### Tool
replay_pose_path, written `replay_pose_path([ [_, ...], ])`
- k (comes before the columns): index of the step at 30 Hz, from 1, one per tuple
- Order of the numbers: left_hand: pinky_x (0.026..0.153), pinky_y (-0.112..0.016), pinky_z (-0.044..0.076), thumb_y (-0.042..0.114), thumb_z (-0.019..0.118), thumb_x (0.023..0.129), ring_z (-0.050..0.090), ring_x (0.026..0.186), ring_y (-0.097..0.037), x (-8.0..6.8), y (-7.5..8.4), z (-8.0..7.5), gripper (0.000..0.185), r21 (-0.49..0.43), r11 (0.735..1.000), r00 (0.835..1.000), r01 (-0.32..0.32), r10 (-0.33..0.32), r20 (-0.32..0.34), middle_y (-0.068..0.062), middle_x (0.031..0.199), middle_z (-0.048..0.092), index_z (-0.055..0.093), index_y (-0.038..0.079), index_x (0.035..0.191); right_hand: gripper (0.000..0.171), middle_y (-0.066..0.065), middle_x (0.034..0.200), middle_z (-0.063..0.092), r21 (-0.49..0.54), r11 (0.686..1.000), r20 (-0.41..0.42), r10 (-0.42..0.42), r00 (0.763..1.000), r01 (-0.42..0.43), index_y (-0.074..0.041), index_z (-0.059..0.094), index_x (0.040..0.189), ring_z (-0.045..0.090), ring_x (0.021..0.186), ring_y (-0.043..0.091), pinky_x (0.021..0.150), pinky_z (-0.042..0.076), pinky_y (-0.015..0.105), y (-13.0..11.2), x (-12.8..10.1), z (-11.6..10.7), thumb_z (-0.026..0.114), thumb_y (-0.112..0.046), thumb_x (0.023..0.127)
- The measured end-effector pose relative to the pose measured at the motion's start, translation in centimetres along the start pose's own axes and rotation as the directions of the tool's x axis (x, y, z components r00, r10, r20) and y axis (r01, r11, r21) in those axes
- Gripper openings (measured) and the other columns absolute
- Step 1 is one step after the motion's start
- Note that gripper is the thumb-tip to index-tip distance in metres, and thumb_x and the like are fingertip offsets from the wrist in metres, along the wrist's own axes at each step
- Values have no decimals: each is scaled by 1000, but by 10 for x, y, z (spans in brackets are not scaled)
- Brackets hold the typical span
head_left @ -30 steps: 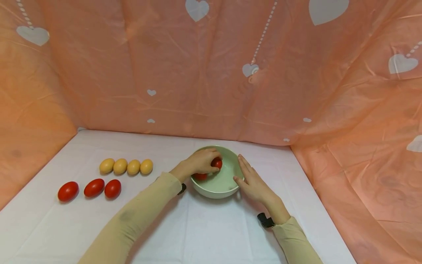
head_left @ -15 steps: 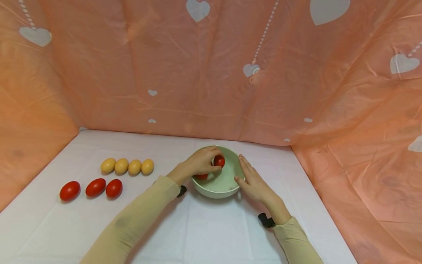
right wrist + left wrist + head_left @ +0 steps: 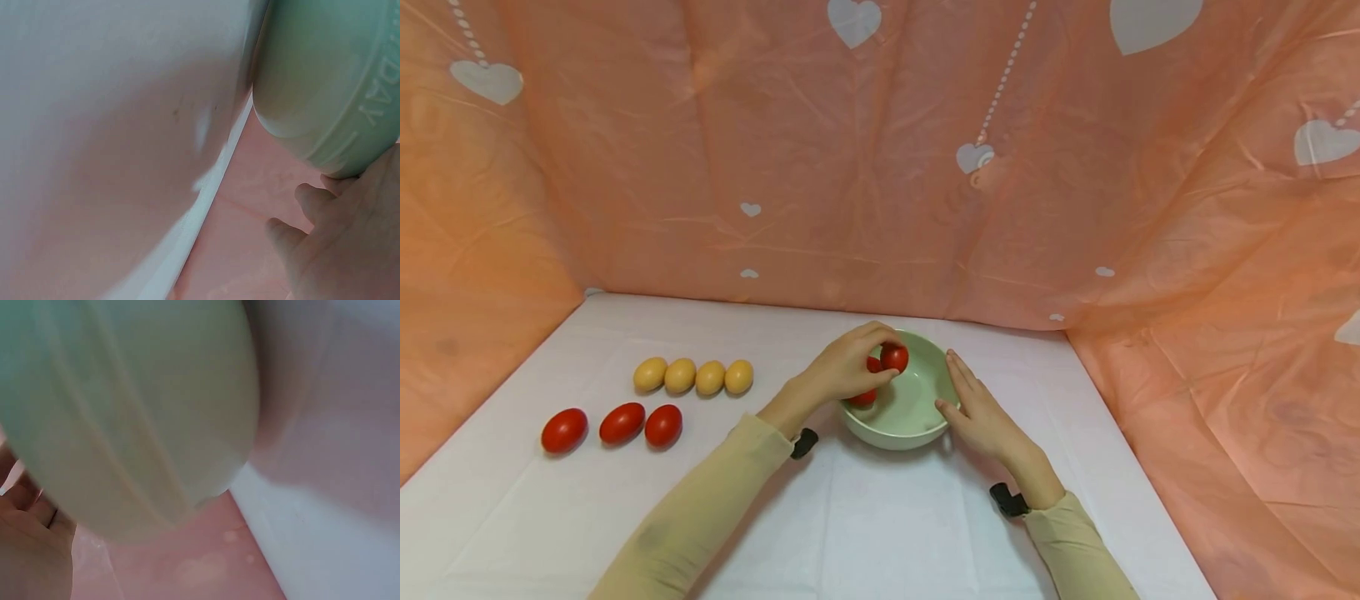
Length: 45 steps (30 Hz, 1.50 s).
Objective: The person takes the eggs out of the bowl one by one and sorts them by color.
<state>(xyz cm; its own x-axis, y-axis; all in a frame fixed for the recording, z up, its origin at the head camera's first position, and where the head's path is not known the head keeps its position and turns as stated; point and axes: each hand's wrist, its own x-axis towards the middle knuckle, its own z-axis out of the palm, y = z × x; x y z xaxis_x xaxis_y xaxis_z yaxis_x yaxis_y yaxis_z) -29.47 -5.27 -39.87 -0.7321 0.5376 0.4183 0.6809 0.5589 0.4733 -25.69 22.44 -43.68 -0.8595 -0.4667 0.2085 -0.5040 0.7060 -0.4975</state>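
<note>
My left hand [image 3: 847, 364] pinches a smooth red egg [image 3: 895, 357] between thumb and fingers, over the pale green bowl [image 3: 898, 440]. More red shows in the bowl beside that hand, including another red egg [image 3: 863, 398] partly covered by the thumb. With its fingers fairly straight, my right hand [image 3: 983, 417] rests against the bowl's right side. The left wrist view has the bowl's outer wall [image 3: 144, 419] filling much of the frame, and the held egg is hidden there. Raised lettering marks the bowl's wall [image 3: 325, 75] in the right wrist view.
Several yellow eggs [image 3: 681, 377] stand in a row on the white tablecloth [image 3: 895, 517], left of the bowl. Nearer lie three red eggs [image 3: 622, 423]. An orange curtain [image 3: 820, 167] with white hearts encloses the back and sides.
My left hand has risen a little and drawn slightly left with the red egg, uncovering more red in the bowl. My right hand stays against the bowl. The view has shifted slightly.
</note>
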Motion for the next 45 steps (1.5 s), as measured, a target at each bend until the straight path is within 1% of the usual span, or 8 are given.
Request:
replay_pose_path([
  [8, 105, -45, 52, 17, 82, 89, 62, 122, -23, -15, 5, -15, 43, -9, 1000, 998, -6, 5, -62, -5, 133, 63, 67, 10, 129, 78, 18, 172, 13, -1, 1000, -12, -16, 1000, 16, 1, 14, 165, 17, 157, 39, 122, 19, 66, 1, 0, 2, 56, -28, 105],
  [14, 107, -45, 50, 16, 84, 87, 60, 125, -24, -28, 7, -26, 43, -15, 999, 993, -39, 37, -112, -6, 132, 64, 68, 8, 126, 78, 16, 173, 12, -9, 1000, -17, -13, 1000, 13, 1, 14, 165, 20, 156, 40, 123, 20, 61, 3, 1, 2, 56, -28, 105],
  [18, 109, -44, 48, 14, 83, 87, 60, 126, -24, -40, 7, -34, 40, -9, 999, 991, -49, 47, -126, -5, 131, 64, 69, 8, 124, 79, 14, 173, 11, -14, 1000, -20, -11, 1000, 11, 0, 13, 165, 21, 156, 41, 123, 22, 60, 2, 1, 2, 56, -28, 105],
  [24, 107, -43, 50, 12, 85, 86, 62, 123, -24, -61, 3, -46, 40, 43, 998, 992, -52, 57, -116, -4, 129, 65, 70, 7, 122, 78, 15, 173, 12, -9, 1000, -21, -16, 1000, 16, 0, 13, 165, 19, 156, 40, 122, 20, 63, 3, 1, 2, 56, -29, 105],
  [27, 104, -45, 52, 11, 86, 84, 63, 118, -26, -72, -1, -50, 39, 80, 994, 990, -75, 84, -114, -7, 126, 66, 70, 4, 119, 78, 15, 173, 12, -6, 1000, -17, -18, 1000, 18, 0, 13, 165, 18, 157, 38, 122, 19, 65, 3, 2, 2, 55, -29, 106],
  [31, 101, -47, 54, 11, 87, 83, 65, 115, -28, -85, -5, -57, 39, 122, 989, 991, -81, 92, -93, -9, 123, 67, 70, 4, 118, 78, 17, 172, 14, -4, 1000, -12, -12, 1000, 12, 0, 13, 165, 18, 157, 38, 122, 19, 64, 3, 1, 2, 56, -28, 106],
  [40, 93, -47, 57, 12, 86, 82, 66, 111, -28, -109, -11, -71, 37, 208, 975, 996, -75, 85, -35, -6, 121, 67, 70, 8, 115, 78, 19, 172, 13, 5, 1000, -4, -7, 1000, 7, 0, 12, 165, 16, 157, 39, 123, 18, 63, 2, 1, 2, 55, -30, 107],
  [45, 93, -46, 57, 12, 86, 82, 66, 109, -26, -122, -16, -79, 35, 235, 970, 998, -67, 67, 9, -4, 119, 68, 71, 9, 113, 78, 19, 172, 13, 3, 1000, -6, -8, 1000, 8, 0, 12, 165, 16, 157, 39, 123, 18, 63, 2, 1, 2, 55, -30, 107],
])
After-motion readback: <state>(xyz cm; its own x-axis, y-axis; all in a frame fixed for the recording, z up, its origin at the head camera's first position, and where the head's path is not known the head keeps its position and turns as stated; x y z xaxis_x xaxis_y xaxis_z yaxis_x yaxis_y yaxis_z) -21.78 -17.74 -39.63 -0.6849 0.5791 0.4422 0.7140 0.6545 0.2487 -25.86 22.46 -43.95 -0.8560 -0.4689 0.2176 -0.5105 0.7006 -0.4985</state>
